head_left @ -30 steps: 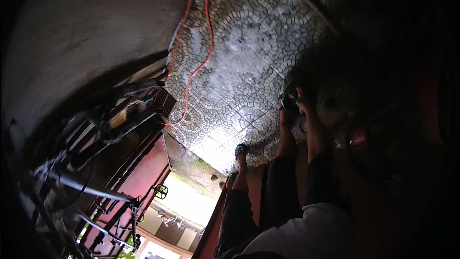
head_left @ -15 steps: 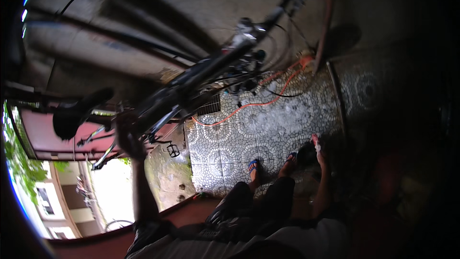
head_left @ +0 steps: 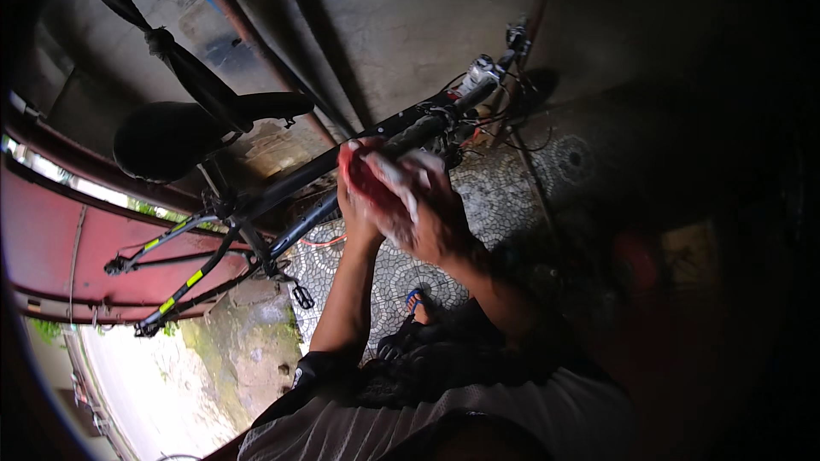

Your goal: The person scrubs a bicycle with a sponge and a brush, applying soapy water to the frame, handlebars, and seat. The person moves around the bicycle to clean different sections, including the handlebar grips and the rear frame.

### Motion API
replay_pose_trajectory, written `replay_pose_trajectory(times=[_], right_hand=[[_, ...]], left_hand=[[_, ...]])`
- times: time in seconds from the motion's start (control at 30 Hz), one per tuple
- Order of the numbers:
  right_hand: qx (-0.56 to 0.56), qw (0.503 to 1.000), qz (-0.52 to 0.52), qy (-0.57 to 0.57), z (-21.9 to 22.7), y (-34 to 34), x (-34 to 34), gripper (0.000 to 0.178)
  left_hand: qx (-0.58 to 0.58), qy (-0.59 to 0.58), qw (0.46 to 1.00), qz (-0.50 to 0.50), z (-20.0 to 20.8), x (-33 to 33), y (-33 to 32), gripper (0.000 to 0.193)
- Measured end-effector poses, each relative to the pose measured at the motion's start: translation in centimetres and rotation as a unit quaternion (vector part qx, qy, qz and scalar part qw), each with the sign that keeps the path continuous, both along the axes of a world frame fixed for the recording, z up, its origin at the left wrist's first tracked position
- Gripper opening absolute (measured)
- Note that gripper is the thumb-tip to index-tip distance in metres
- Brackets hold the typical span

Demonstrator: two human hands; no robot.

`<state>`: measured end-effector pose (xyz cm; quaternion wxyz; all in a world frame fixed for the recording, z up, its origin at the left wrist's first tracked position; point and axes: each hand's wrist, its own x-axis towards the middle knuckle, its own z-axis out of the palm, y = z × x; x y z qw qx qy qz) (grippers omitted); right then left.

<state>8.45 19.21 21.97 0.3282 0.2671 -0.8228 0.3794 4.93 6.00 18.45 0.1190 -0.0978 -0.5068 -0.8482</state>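
In front of my chest both hands are pressed together around a red, foam-covered piece that looks like a cloth or sponge (head_left: 366, 181). My left hand (head_left: 357, 215) holds it from the left, fingers partly hidden behind it. White suds coat the fingers of my right hand (head_left: 442, 220), which closes over its right side. Just beyond them a dark bicycle frame (head_left: 301, 226) without visible wheels slants from lower left to upper right. Its black saddle (head_left: 166, 143) is at the left, its handlebar (head_left: 491, 72) at the upper right. Neither hand appears to grip the frame.
A knotted black strap (head_left: 160, 41) comes down to the bicycle near the saddle. Pipes (head_left: 226, 8) lean against the grey wall behind. A red metal panel (head_left: 43, 243) stands at the left. Patterned tiles (head_left: 504, 196) cover the floor, and a pedal (head_left: 303, 294) sticks out low.
My left hand has let go of the bicycle near the saddle. My right hand has come up from low at the right, and both now meet around the red piece. The view has shifted.
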Motion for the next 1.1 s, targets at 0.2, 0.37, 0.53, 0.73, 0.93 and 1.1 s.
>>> replay_pose_trajectory(times=[0.2,0.37,0.53,0.73,0.93,1.1], right_hand=[[-0.043,0.971,-0.222,-0.073,-0.7,-0.1,-2.6,0.045],[-0.077,0.959,-0.249,-0.112,-1.3,0.8,-3.6,0.039],[0.012,0.993,-0.118,-0.025,0.1,-0.1,-4.4,0.044],[-0.022,0.975,-0.139,-0.171,0.9,2.4,-9.3,0.045],[-0.057,0.966,-0.163,-0.192,1.3,3.7,-10.3,0.042],[0.067,0.992,0.071,-0.084,1.0,2.9,-7.4,0.047]], left_hand=[[0.061,-0.07,0.994,-0.058,-0.9,-1.5,1.3,0.035],[0.188,-0.068,0.974,-0.109,-1.2,-2.4,1.2,0.028],[0.021,-0.028,0.999,-0.019,-1.1,-4.2,1.2,0.017],[0.195,-0.038,0.979,-0.05,-1.0,-5.6,0.7,0.017],[0.183,-0.024,0.982,-0.044,-1.4,-4.1,0.8,0.016],[0.109,-0.034,0.993,0.028,-1.2,-1.7,2.6,0.013]])
